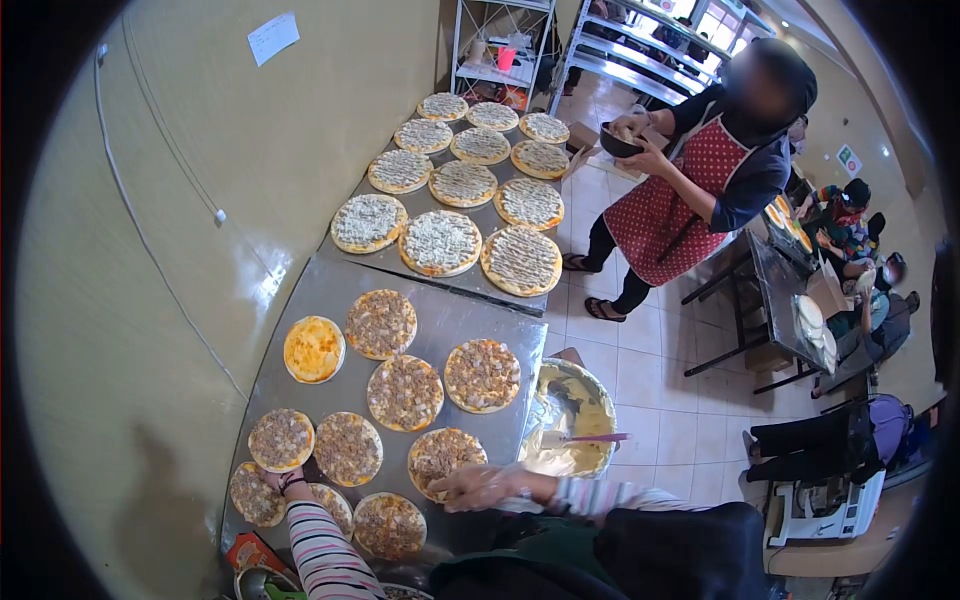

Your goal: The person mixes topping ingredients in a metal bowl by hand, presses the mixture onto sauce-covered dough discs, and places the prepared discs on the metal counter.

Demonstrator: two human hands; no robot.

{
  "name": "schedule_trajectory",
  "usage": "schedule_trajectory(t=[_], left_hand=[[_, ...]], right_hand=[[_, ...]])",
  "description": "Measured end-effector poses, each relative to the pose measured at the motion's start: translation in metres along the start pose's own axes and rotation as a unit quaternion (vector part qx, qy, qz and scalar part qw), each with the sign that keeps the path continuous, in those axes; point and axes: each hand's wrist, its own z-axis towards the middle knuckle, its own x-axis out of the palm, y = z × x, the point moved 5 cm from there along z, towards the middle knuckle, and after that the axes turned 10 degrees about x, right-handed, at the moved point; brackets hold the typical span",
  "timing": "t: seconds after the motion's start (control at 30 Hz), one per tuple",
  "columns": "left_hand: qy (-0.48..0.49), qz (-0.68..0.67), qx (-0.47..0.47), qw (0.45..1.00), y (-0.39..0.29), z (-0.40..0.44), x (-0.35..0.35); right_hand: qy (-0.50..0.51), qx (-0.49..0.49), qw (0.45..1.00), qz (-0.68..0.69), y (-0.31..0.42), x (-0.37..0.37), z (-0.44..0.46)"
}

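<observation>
My left hand [274,478], with a dark band at the wrist, grips the near edge of a topped pizza [281,438]. That pizza overlaps another topped pizza [256,497] beneath it. My right hand [478,487], in a clear glove, lies over the near edge of a pizza [445,458] with brown crumbly topping. Its fingers are stretched out and reach the topping; the fingertips are partly hard to make out. Several more brown-topped pizzas lie around, such as the pizza [404,393] in the middle. One pizza base [314,349] carries only orange sauce.
The metal table [470,315] runs along the wall. Beyond, several white-topped pizzas [440,243] stand in rows. A large tub [600,400] of pale cream with a spatula [595,437] stands right. A person in a red apron [670,200] holds a dark bowl [620,142]; others work farther right.
</observation>
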Motion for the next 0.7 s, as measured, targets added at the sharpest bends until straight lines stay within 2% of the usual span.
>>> schedule_trajectory(t=[0.07,0.1,0.17,0.23,0.27,0.3,0.33,0.4,0.43,0.47,0.5,0.53,0.57,0.6,0.67,0.7], left_hand=[[-0.001,0.001,-0.005,1.0,-0.002,0.006,0.002],[-0.001,0.003,-0.004,1.0,-0.005,0.006,0.0],[-0.005,0.009,-0.001,1.0,-0.011,0.01,-0.003],[-0.001,0.01,-0.001,1.0,-0.018,0.015,-0.002],[0.006,0.009,-0.007,1.0,-0.022,0.016,-0.003],[0.018,0.004,-0.015,1.0,-0.027,0.016,-0.002],[0.057,-0.036,-0.061,0.996,-0.031,0.013,0.002],[0.031,0.04,-0.074,0.996,-0.039,0.01,-0.003],[0.06,0.08,-0.071,0.992,-0.043,0.024,-0.016],[0.081,0.116,-0.066,0.988,-0.05,0.045,-0.036],[0.068,0.168,0.005,0.983,-0.053,0.06,-0.044],[0.047,0.224,0.074,0.971,-0.056,0.073,-0.05],[0.022,0.217,0.048,0.975,-0.059,0.061,-0.042],[-0.004,0.209,0.024,0.978,-0.061,0.048,-0.031],[-0.121,0.19,0.13,0.966,-0.055,-0.01,0.016],[-0.084,0.152,0.167,0.971,-0.046,-0.009,0.021]], right_hand=[[0.009,0.046,0.959,-0.278,0.002,0.01,0.019],[0.011,0.043,0.96,-0.277,0.002,0.007,0.018],[0.015,0.044,0.995,-0.088,0.002,-0.004,0.003],[0.017,0.023,0.995,-0.093,-0.037,-0.008,0.005],[-0.034,-0.012,0.993,-0.111,-0.052,-0.015,0.001],[-0.082,-0.047,0.987,-0.127,-0.044,-0.021,-0.008],[-0.074,-0.049,0.987,-0.131,-0.039,-0.028,-0.016],[0.004,0.129,0.991,-0.019,-0.043,-0.033,-0.027],[-0.056,0.018,0.998,0.021,-0.046,-0.035,-0.029],[-0.027,0.098,0.995,0.022,-0.043,-0.037,-0.032],[0.001,0.175,0.984,0.014,-0.034,-0.04,-0.036],[-0.012,0.161,0.986,0.043,-0.024,-0.039,-0.038],[-0.031,0.149,0.985,0.075,-0.02,-0.04,-0.039],[-0.036,0.156,0.986,0.038,-0.025,-0.042,-0.037],[-0.019,0.155,0.987,0.038,-0.029,-0.041,-0.034],[-0.033,0.159,0.986,0.044,-0.033,-0.043,-0.036]])
